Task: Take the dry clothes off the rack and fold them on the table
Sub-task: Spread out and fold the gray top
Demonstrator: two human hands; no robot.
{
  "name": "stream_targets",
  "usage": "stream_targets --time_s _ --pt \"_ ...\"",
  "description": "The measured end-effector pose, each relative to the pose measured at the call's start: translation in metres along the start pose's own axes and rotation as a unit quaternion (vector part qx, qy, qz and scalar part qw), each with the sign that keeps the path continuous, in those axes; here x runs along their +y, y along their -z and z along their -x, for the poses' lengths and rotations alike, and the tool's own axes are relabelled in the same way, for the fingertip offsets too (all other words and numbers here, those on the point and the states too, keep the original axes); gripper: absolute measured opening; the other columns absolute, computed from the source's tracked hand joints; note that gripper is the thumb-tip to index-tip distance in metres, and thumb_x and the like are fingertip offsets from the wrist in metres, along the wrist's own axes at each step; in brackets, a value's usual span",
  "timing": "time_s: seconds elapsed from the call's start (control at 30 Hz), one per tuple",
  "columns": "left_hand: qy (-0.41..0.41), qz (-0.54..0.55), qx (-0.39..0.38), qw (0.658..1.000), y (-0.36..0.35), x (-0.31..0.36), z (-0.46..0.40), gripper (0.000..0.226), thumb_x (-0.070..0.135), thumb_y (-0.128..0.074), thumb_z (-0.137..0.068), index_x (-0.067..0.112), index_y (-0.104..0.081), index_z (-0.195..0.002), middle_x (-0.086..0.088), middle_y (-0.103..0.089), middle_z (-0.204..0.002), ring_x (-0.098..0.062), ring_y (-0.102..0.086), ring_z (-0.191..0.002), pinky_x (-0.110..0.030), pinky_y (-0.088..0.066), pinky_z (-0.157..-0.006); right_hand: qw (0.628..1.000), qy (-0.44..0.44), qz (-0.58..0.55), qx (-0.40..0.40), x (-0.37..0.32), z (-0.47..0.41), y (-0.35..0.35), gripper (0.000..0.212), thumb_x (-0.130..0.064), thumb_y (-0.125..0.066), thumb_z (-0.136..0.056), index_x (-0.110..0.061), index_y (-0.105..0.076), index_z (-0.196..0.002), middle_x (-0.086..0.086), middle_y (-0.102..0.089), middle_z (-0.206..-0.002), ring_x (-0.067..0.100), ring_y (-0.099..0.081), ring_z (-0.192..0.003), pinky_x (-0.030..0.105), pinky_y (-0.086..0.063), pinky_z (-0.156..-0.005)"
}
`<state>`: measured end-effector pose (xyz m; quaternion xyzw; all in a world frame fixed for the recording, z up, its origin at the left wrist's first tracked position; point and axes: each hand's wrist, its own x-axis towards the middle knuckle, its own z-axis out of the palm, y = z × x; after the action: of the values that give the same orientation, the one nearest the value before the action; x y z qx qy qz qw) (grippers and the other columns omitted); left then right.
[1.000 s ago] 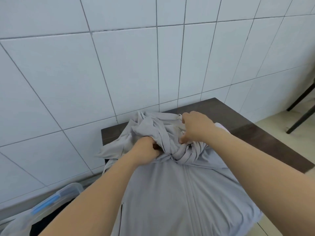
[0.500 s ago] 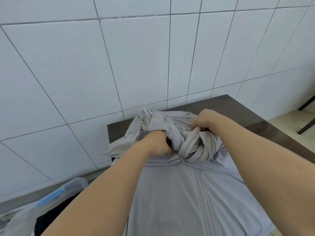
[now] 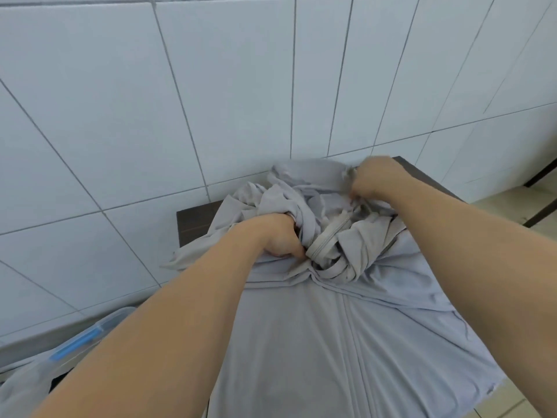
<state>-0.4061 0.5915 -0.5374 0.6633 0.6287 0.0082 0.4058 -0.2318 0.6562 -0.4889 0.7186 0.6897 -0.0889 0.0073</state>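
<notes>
A light grey zip-front garment (image 3: 346,342) lies spread over the dark wooden table (image 3: 193,221), its lower body flat toward me and its upper part bunched near the wall. My left hand (image 3: 280,236) grips a wad of the bunched fabric left of the zipper band. My right hand (image 3: 376,179) is farther back and to the right, its fingers curled round a fold of the same garment; it is blurred. The rack is out of view.
A white tiled wall rises right behind the table. A clear plastic bin with a blue clip (image 3: 81,342) stands low at the left, holding dark contents. Dark furniture legs (image 3: 542,188) stand on the pale floor at the right edge.
My right hand has moved back and to the right, pulling the bunched fabric out with it. My left hand has stayed gripping the cloth near the zipper. The view has shifted.
</notes>
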Motion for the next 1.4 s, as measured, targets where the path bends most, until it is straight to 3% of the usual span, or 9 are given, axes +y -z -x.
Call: stream_targets --time_s 0.17,0.4,0.6,0.73,0.87,0.97,1.07,1.2,1.4 --pt "0.022 0.106 -0.033 0.994 0.001 0.012 0.001 0.013 0.022 -0.066 -0.090 0.018 -0.055 -0.093 -0.001 -0.048 -0.073 -0.012 -0.045 -0.066 -0.022 -0.045 -0.067 0.928 -0.060 -0.236 0.281 0.012 -0.004 0.052 0.017 0.000 -0.048 -0.088 -0.007 -0.061 -0.098 0.015 -0.063 -0.106 0.031 -0.060 -0.103 0.027 -0.038 -0.069" --pt "0.092 0.164 0.043 0.981 0.005 0.030 -0.006 0.091 0.057 -0.051 -0.089 0.037 0.013 -0.150 -0.011 -0.059 -0.091 -0.021 -0.057 -0.071 -0.030 -0.049 -0.067 0.825 -0.001 -0.389 0.409 0.009 0.023 0.087 0.044 -0.012 -0.036 -0.098 -0.022 -0.051 -0.138 0.002 -0.064 -0.123 0.020 -0.055 -0.114 0.019 -0.040 -0.084" --pt "0.077 0.448 0.071 0.888 0.018 0.038 0.010 0.061 0.062 -0.037 -0.094 0.012 -0.044 -0.131 -0.015 -0.060 -0.109 -0.028 -0.065 -0.079 -0.038 -0.053 -0.069 0.921 0.047 -0.267 0.280 0.022 0.065 0.050 0.035 -0.028 -0.041 -0.102 -0.009 -0.053 -0.129 0.008 -0.060 -0.116 0.023 -0.056 -0.104 0.001 -0.035 -0.055" --pt "0.039 0.639 -0.003 0.768 0.013 0.044 0.027 0.053 0.056 -0.057 -0.089 0.008 -0.058 -0.111 -0.014 -0.065 -0.097 -0.029 -0.063 -0.080 -0.039 -0.051 -0.071 0.979 0.160 -0.031 0.121 0.021 0.117 0.008 0.032 -0.042 -0.039 -0.097 -0.025 -0.057 -0.117 -0.002 -0.057 -0.118 0.025 -0.053 -0.110 0.023 -0.046 -0.082" --pt "0.020 0.585 0.111 0.803 -0.006 0.039 0.039 0.038 0.006 -0.069 -0.084 0.006 -0.056 -0.120 -0.014 -0.069 -0.099 -0.029 -0.066 -0.084 -0.040 -0.056 -0.068 0.974 0.160 -0.104 -0.124 0.037 0.154 -0.008 0.030 -0.036 -0.077 -0.075 -0.024 -0.069 -0.101 -0.002 -0.065 -0.098 0.021 -0.065 -0.089 0.033 -0.056 -0.077" --pt "-0.052 0.608 0.122 0.783 -0.008 0.034 0.056 0.041 -0.001 -0.069 -0.081 0.013 -0.057 -0.117 -0.007 -0.069 -0.108 -0.025 -0.067 -0.093 -0.041 -0.057 -0.073 0.975 0.089 -0.169 -0.114 0.059 0.148 -0.010 0.008 -0.015 -0.073 -0.076 -0.014 -0.065 -0.074 0.000 -0.060 -0.069 0.018 -0.057 -0.062 0.022 -0.048 -0.053" --pt "-0.007 0.452 0.113 0.885 -0.017 0.024 0.070 0.045 -0.002 -0.067 -0.081 0.012 -0.058 -0.122 -0.004 -0.066 -0.117 -0.021 -0.061 -0.101 -0.029 -0.052 -0.074 0.903 -0.009 -0.356 -0.239 0.075 0.149 -0.001 0.008 -0.007 -0.075 -0.080 -0.005 -0.070 -0.086 0.010 -0.068 -0.076 0.014 -0.063 -0.060 0.017 -0.055 -0.057" --pt "0.045 0.246 0.187 0.950 -0.025 0.008 0.079 0.042 0.004 -0.070 -0.079 0.011 -0.060 -0.119 -0.004 -0.062 -0.115 -0.023 -0.055 -0.105 -0.030 -0.048 -0.081 0.933 0.047 -0.136 -0.330 0.074 0.164 0.004 0.033 -0.022 -0.081 -0.077 -0.002 -0.068 -0.099 0.002 -0.068 -0.070 0.009 -0.066 -0.057 0.019 -0.054 -0.058" --pt "-0.113 0.119 0.201 0.966 -0.044 0.024 0.085 0.018 0.018 -0.073 -0.077 0.019 -0.055 -0.077 0.004 -0.053 -0.082 -0.016 -0.049 -0.081 -0.026 -0.038 -0.067 0.930 0.144 -0.323 -0.103 0.053 0.171 0.015 0.031 -0.036 -0.076 -0.079 -0.013 -0.062 -0.063 -0.011 -0.060 -0.055 0.008 -0.051 -0.054 0.014 -0.037 -0.054"
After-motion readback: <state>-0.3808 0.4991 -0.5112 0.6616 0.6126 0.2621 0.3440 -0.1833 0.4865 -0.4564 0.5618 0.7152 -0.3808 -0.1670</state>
